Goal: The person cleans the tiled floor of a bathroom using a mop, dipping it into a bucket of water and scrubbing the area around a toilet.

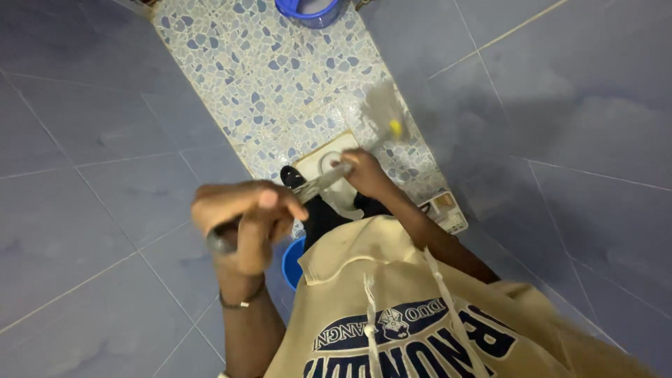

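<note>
My left hand (pixel 241 217) is closed around the near end of a long grey metal handle (pixel 318 183); a thin bracelet sits on that wrist. My right hand (pixel 364 171) grips the same handle farther along, over a white floor-level toilet pan (pixel 316 162). Just beyond the right hand is a blurred grey shape with a yellow spot (pixel 386 115), like a brush head in motion; whether it joins the handle I cannot tell. My beige hooded top (pixel 392 280) fills the lower part of the view.
The pan is set in a strip of blue pebble-patterned floor (pixel 280 70), with large blue-grey wall tiles (pixel 91 182) on both sides. A blue bucket (pixel 308 8) stands at the far end and a blue container (pixel 290 262) is near my body. A small flat packet (pixel 444 208) lies at the strip's edge.
</note>
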